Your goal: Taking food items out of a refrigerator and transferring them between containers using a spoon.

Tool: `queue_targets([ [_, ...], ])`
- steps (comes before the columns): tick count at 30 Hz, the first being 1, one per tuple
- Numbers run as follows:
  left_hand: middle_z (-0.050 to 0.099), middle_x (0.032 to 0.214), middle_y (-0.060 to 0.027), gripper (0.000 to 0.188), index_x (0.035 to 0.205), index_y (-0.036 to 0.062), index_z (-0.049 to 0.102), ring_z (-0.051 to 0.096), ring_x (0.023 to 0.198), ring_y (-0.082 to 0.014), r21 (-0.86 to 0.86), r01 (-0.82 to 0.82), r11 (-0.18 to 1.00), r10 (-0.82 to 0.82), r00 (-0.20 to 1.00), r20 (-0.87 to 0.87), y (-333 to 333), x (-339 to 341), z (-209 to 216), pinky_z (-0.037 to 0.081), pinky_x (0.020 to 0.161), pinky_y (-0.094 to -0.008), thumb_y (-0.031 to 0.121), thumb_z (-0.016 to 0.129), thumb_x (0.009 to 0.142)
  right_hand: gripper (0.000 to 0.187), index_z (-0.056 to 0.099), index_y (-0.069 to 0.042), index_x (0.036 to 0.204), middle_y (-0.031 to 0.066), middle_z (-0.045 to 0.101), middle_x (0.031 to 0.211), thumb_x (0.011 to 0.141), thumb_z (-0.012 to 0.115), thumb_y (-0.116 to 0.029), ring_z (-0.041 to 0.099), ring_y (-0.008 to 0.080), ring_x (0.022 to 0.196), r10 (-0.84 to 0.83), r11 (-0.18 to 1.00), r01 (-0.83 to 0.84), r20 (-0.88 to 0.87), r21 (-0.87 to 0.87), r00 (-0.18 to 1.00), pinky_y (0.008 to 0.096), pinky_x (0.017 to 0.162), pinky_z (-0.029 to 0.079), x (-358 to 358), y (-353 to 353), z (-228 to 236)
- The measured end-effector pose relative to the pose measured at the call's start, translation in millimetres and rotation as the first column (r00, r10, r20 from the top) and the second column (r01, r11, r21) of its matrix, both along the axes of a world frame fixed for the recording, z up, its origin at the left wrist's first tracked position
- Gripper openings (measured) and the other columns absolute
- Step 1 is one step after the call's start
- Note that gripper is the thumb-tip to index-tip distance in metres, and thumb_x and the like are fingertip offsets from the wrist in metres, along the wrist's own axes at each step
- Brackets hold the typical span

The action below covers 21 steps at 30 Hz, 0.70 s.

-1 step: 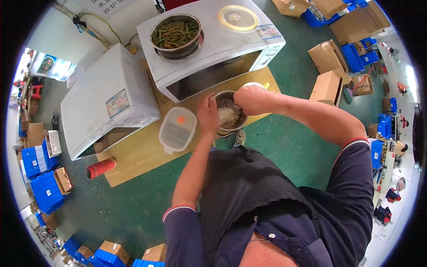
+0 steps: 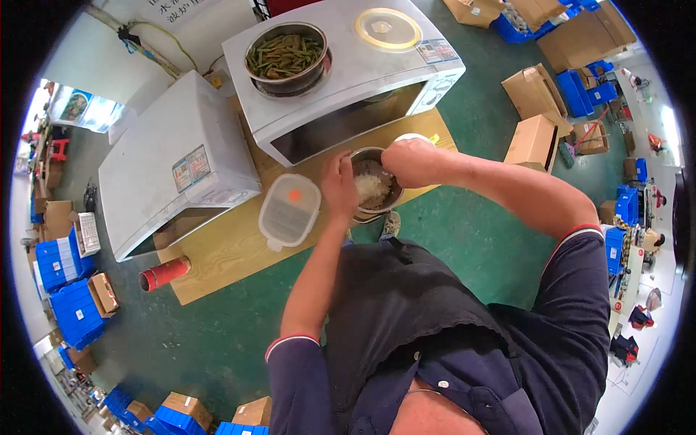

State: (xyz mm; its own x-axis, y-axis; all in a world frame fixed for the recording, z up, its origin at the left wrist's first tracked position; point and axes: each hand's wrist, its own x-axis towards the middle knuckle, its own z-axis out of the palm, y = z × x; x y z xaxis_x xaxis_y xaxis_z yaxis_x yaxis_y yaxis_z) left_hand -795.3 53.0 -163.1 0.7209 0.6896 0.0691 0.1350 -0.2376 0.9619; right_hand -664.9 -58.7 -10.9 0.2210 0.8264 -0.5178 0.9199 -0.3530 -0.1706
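Note:
A round metal bowl [image 2: 370, 156] stands near the front edge of the wooden table, with what looks like white rice [image 2: 373, 187] inside. My left hand [image 2: 338, 185] is wrapped against the bowl's left side. Over its right rim, my right hand [image 2: 412, 162] is closed, knuckles up; whatever it holds is hidden beneath the fingers. Just left of my left hand lies a translucent plastic box or lid [image 2: 288, 215] with an orange spot. Behind my right hand, part of a white round dish [image 2: 415, 137] shows.
Beyond the bowl stands a white microwave [image 2: 341, 72] carrying a metal bowl of green beans [image 2: 286, 56] and a round yellow-rimmed lid [image 2: 388, 29]. A second microwave [image 2: 163, 156] is at left. A red cylinder [image 2: 165, 274] lies by the table's left corner. Cardboard boxes [image 2: 533, 145] are at right.

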Motion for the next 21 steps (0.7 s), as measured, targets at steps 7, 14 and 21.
queue_targets([
  [7, 0.063, 0.116, -0.0149, 0.035, 0.119, 0.0017, 0.066, 0.059, 0.110, -0.0282, 0.009, 0.054, 0.998, -0.054, 0.999, -0.005, 3.6, -1.8, -7.8, 0.045, 0.097, -0.0367, 0.030, 0.049, 0.105, 0.019, 0.076, 0.001, 0.089, 0.0247, 0.073, 0.092, 0.075, 0.067, -0.009, 0.073, 0.0386, 0.091, -0.165, 0.979, 0.154, -0.069, -0.136, 0.984, 0.0478, 0.077, 0.059, 6.1, -8.1, -31.0],
  [14, 0.066, 0.110, -0.0178, 0.027, 0.110, 0.0003, 0.068, 0.061, 0.107, -0.0349, 0.005, -0.006, 1.000, 0.006, 1.000, 0.017, -1.9, 2.3, 1.9, 0.046, 0.096, -0.0412, 0.017, 0.050, 0.100, 0.017, 0.074, 0.000, 0.084, 0.0254, 0.071, 0.088, 0.076, 0.061, -0.007, 0.070, 0.0424, 0.089, -0.377, 0.922, 0.365, -0.088, -0.127, 0.922, 0.0502, 0.076, 0.057, -6.5, -9.1, -29.4],
  [21, 0.066, 0.108, -0.0177, 0.025, 0.108, 0.0002, 0.068, 0.061, 0.106, -0.0347, -0.023, 0.000, 1.000, 0.000, 1.000, 0.002, 0.2, 0.8, 2.4, 0.046, 0.095, -0.0408, 0.016, 0.052, 0.099, 0.023, 0.075, 0.004, 0.090, 0.0249, 0.073, 0.095, 0.076, 0.070, -0.013, 0.072, 0.0390, 0.094, -0.390, 0.918, 0.375, -0.120, -0.130, 0.913, 0.0477, 0.081, 0.059, -23.3, 1.7, -28.0],
])
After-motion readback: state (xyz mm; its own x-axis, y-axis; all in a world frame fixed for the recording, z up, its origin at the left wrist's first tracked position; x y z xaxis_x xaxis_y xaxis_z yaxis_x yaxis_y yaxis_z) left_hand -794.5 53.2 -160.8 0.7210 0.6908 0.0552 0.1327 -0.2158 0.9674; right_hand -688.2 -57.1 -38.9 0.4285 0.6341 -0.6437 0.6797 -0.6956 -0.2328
